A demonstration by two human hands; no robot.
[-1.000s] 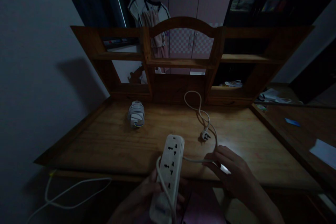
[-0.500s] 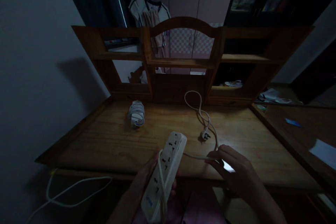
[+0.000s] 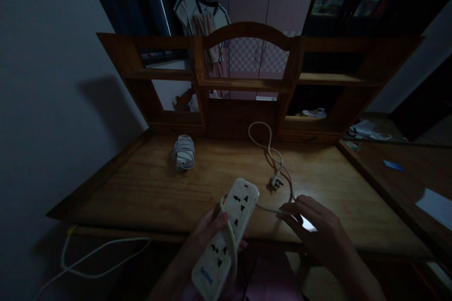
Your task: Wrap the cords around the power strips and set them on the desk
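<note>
A white power strip is tilted in front of me, over the desk's front edge. My left hand grips it from the left, with the thumb on the cable that loops around its body. My right hand pinches the same cable to the right of the strip. From there the cable runs back over the desk in a loose loop and ends in a plug, its pins showing. Fingers of the left hand are partly hidden beneath the strip.
A second power strip wound in its cord lies at the left on the wooden desk. Behind stands a wooden shelf unit. A white cable hangs at the desk's left front. Right of the desk lie a blue card and paper.
The power strip has turned so its socket face shows more, and it has shifted slightly right. My left thumb now presses on the looped cable. The right hand has barely moved.
</note>
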